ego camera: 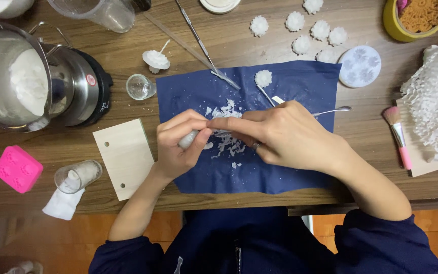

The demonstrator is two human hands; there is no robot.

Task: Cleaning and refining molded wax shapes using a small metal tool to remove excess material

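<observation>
Wax piece (188, 139), small and white, sat pinched in the left hand (178, 147), fingers curled round it above the middle of the blue cloth (300, 86). The right hand (280, 134) was pressed closed on a thin metal tool (333, 110), its far end sticking out to the right and its working end hidden where the two hands met. Judging by the white shavings (227, 137) scattered under the hands, the step in hand was trimming or carving the piece. The next stroke would call for a light, steady touch, with the left hand turning the piece a little at a time; too much pressure could chip it.

One finished flower (263, 78) lay on the cloth's top edge, and a cluster of flowers (316, 31) sat on the bare wood beyond, beside a round pale mould (359, 66). Two more long tools (198, 40) lay slantwise from the top edge down to the cloth. Left of the cloth were a wooden board (125, 157), a small glass (140, 87), a cup (77, 176) on its side with white matter in it, a pink mould (18, 168) and a steel pot (21, 81) holding white wax. To the right lay a pink brush (398, 134) and white netted wrap (434, 96); a yellow bowl (411, 20) stood at the top corner.

All rested on a brown wooden table (371, 147), with orange floor showing below its near edge.
</observation>
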